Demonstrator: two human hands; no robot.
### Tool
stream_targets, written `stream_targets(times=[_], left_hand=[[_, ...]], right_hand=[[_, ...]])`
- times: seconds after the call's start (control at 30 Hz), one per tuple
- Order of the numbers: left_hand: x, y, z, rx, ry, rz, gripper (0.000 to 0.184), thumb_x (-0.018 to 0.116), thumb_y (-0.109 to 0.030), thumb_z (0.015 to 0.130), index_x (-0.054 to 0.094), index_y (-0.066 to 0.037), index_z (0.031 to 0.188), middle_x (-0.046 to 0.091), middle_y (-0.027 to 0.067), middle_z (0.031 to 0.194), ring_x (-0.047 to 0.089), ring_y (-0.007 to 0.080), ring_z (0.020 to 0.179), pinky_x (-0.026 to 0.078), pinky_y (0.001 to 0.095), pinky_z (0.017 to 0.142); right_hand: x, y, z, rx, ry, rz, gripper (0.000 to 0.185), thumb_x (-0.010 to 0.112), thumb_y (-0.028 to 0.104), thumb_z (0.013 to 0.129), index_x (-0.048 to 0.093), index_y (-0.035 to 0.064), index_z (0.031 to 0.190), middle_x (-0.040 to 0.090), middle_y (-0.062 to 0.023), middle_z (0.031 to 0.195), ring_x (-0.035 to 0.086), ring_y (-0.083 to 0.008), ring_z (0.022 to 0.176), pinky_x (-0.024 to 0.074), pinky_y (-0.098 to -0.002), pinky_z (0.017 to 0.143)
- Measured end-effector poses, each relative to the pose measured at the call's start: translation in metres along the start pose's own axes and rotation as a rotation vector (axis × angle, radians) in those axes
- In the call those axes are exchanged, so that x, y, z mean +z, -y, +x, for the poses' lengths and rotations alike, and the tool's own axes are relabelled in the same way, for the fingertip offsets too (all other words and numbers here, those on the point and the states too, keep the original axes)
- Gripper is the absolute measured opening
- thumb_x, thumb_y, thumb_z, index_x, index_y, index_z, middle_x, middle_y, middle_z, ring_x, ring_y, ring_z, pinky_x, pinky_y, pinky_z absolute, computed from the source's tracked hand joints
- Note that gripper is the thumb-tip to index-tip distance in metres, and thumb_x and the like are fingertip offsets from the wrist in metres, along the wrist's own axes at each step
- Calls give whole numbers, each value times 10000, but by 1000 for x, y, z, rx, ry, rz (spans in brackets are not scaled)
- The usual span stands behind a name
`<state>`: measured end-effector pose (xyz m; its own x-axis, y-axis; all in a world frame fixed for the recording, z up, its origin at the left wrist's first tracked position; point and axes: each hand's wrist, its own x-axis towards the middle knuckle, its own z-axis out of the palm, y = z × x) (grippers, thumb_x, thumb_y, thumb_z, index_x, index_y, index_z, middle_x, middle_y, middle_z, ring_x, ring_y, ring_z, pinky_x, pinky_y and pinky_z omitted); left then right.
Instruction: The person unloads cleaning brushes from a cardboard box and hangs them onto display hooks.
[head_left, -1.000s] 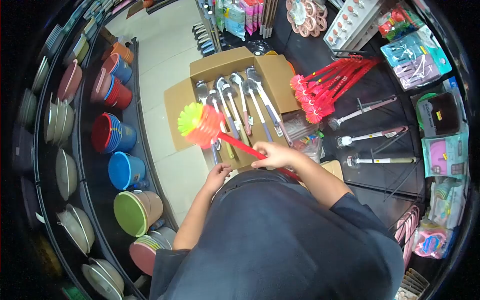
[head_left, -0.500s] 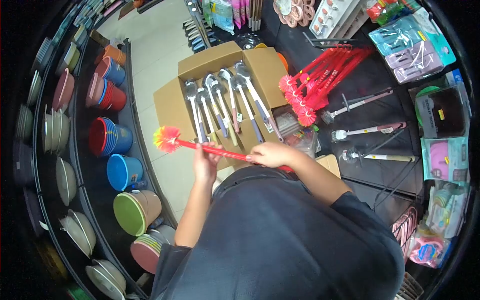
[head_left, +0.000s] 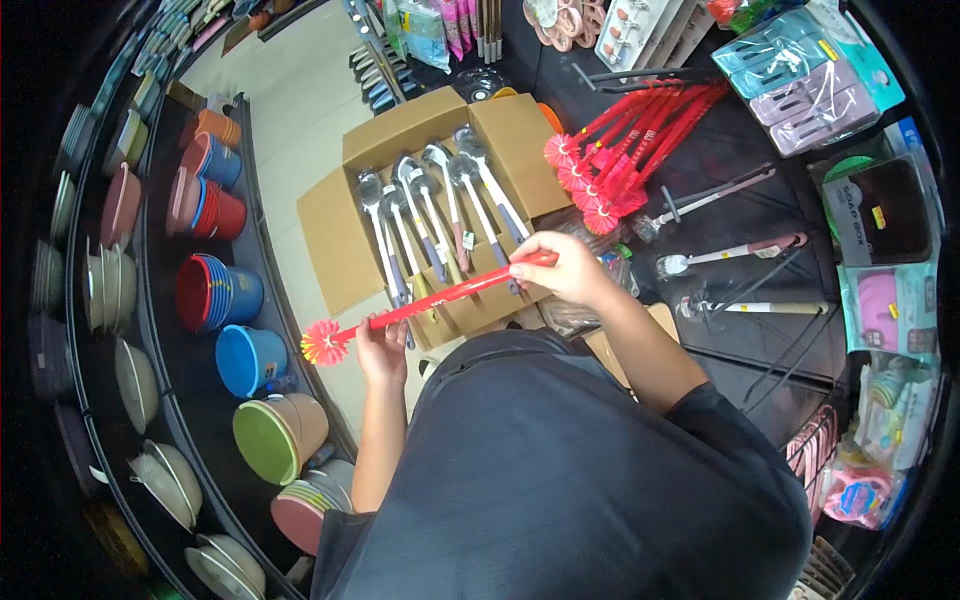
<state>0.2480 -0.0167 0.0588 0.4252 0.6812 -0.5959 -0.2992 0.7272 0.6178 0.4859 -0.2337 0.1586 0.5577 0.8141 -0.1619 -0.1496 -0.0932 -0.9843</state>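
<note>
A red toilet brush with a round bristle head slants across in front of my body, its head low at the left. My left hand is closed around the handle near the bristles. At the upper end of the handle, my right hand grips it between thumb and fingers. Beyond the brush stands an open cardboard box with several long-handled brushes wrapped in clear plastic. More red brushes hang in a bunch from a hook to the right of the box.
Shelves on the left hold stacked buckets and basins. On the right display, single long-handled brushes hang from metal hooks, beside packaged goods. Pale floor tiles run between the shelves and the box.
The brush has tilted: its bristle head dropped and its handle end rose with my right hand. My left hand moved slightly left and down, still holding the handle.
</note>
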Motion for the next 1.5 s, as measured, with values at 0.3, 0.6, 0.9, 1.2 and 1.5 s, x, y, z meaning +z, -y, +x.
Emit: stream_targets(times=[0.3, 0.6, 0.9, 1.2, 1.5], left_hand=[[34, 1, -31, -227, 253, -101, 243, 473, -345, 905, 538, -112, 923, 604, 54, 942, 580, 258, 962, 440, 387, 843], [30, 3, -27, -372, 608, -57, 408, 422, -436, 924, 576, -59, 946, 599, 165, 1056, 573, 268, 957, 449, 391, 847], [53, -17, -54, -313, 1118, 700, 353, 439, -332, 934, 588, -13, 925, 546, 198, 1209, 466, 276, 1171, 288, 392, 1036], [45, -17, -58, -354, 1050, 561, 344, 469, -337, 917, 573, -10, 901, 531, 231, 1209, 453, 304, 1189, 294, 394, 1037], [39, -11, -58, -381, 994, 532, 333, 498, -343, 902, 563, -17, 882, 534, 232, 1200, 474, 290, 1162, 308, 381, 1030]], right_hand=[[22, 40, 8, -175, -78, 419, 142, 586, 62, 881, 567, 2, 1008, 621, -69, 865, 620, -137, 741, 515, -265, 694], [38, 52, 10, -332, -94, 343, 211, 553, 109, 914, 532, -12, 1086, 597, -60, 852, 598, -123, 727, 499, -257, 652], [26, 75, 25, -503, -352, 304, 215, 506, 141, 943, 525, -6, 1100, 549, -24, 811, 492, -64, 663, 415, -199, 606], [-11, 30, 72, -447, -593, 121, 236, 502, 189, 944, 562, -2, 1071, 563, -3, 776, 496, -57, 606, 432, -201, 577], [-39, 27, 94, -437, -672, 83, 253, 503, 215, 944, 570, 0, 1061, 564, -9, 781, 495, -61, 592, 434, -203, 573]])
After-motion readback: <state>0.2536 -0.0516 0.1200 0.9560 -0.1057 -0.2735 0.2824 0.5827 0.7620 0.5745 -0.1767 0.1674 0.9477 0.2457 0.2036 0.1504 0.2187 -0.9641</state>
